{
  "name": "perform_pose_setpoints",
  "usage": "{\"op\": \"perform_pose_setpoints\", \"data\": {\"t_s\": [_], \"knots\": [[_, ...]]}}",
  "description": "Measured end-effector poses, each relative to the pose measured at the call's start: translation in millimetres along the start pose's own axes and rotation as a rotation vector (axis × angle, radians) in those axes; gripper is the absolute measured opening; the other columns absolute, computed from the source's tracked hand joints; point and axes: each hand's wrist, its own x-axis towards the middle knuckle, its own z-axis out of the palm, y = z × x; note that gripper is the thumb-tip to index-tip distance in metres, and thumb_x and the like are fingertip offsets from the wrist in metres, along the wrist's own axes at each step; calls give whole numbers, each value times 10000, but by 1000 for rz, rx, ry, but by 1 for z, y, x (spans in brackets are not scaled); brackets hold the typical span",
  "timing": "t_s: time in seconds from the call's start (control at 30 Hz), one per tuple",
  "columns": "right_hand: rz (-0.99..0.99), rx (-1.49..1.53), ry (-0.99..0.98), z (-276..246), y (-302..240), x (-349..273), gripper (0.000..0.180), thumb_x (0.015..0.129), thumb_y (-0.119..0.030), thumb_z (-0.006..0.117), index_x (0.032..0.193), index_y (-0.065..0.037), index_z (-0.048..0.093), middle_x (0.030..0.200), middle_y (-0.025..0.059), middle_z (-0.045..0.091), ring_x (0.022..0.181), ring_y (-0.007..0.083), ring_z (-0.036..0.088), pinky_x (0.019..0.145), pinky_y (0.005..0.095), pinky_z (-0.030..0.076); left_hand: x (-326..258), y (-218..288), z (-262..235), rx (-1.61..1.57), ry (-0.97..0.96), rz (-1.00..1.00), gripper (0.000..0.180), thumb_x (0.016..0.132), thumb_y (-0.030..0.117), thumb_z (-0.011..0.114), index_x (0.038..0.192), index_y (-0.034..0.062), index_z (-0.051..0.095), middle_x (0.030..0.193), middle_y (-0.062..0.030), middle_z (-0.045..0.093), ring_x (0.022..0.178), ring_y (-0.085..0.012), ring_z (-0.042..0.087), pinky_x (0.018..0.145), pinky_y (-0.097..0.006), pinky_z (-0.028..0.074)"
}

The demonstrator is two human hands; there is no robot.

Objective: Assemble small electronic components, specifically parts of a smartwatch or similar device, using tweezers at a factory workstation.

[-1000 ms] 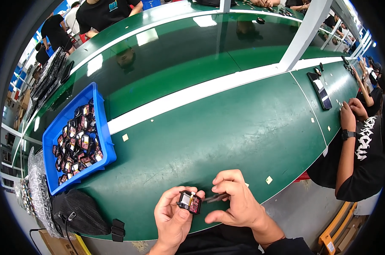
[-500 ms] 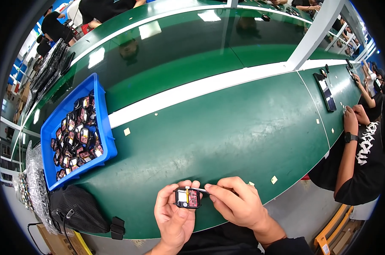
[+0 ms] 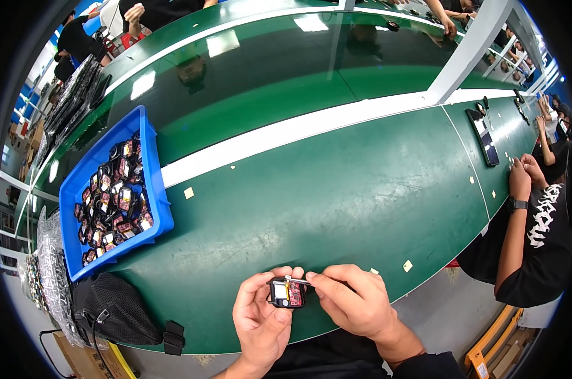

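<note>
My left hand (image 3: 259, 319) holds a small open watch-like case (image 3: 287, 293) between thumb and fingers, just above the near edge of the table. Inside the black frame show a silvery-white block, a yellow strip and a red circuit board. My right hand (image 3: 357, 302) pinches a slim silver tool (image 3: 297, 280), its kind too small to make out. The tool's tip reaches over the upper edge of the case, at the top of the yellow strip; whether it touches is unclear.
A blue bin (image 3: 158, 183) of similar open cases stands at the left on the green table (image 3: 336, 208). In front of it lies a black mesh bag (image 3: 112, 309). A co-worker's arm (image 3: 516, 234) is at the right, near a dark phone-like device (image 3: 483, 138). Small yellowish paper bits (image 3: 407, 266) dot the tabletop.
The case has shifted slightly right in my left hand's grasp. The tool's tip now lies farther across its upper edge. Other people's hands have come into view at the far side.
</note>
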Motion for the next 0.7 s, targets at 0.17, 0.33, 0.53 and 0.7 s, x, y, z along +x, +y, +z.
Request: {"op": "perform_pose_setpoints", "data": {"t_s": [0.17, 0.33, 0.53, 0.7], "knots": [[51, 71, -67, -7, 0, 2, 370, 731, 67, 740, 1092, -11, 732, 925, 69, 657, 679, 172, 664, 521, 296, 534, 0, 1, 0, 51, 6, -2, 557, 925, 178, 776, 1384, 35, 494, 1376, -193, 588, 1323, -357, 573, 1105, -517, 495], [72, 108, -72, -6, 3, 0, 354, 744, 60, 746, 1090, -18, 731, 933, 62, 658, 651, 167, 657, 508, 295, 526, 0, 1, 1, 62, 15, 3, 558, 924, 178, 776, 1383, 30, 493, 1367, -202, 592, 1305, -364, 592, 1064, -493, 536], [87, 105, -74, -7, 2, 0, 346, 750, 53, 748, 1088, -20, 731, 930, 60, 657, 643, 170, 655, 503, 300, 523, 0, 0, 1, 58, 24, 2, 562, 922, 169, 776, 1382, 19, 490, 1362, -209, 596, 1294, -365, 602, 1054, -482, 546], [77, 98, -67, -6, 2, 1, 341, 752, 52, 747, 1085, -22, 731, 925, 59, 655, 639, 170, 655, 502, 301, 521, 0, -1, 0, 93, 16, 19, 565, 925, 192, 775, 1386, 22, 495, 1395, -209, 568, 1285, -362, 608, 1034, -474, 556]]}}
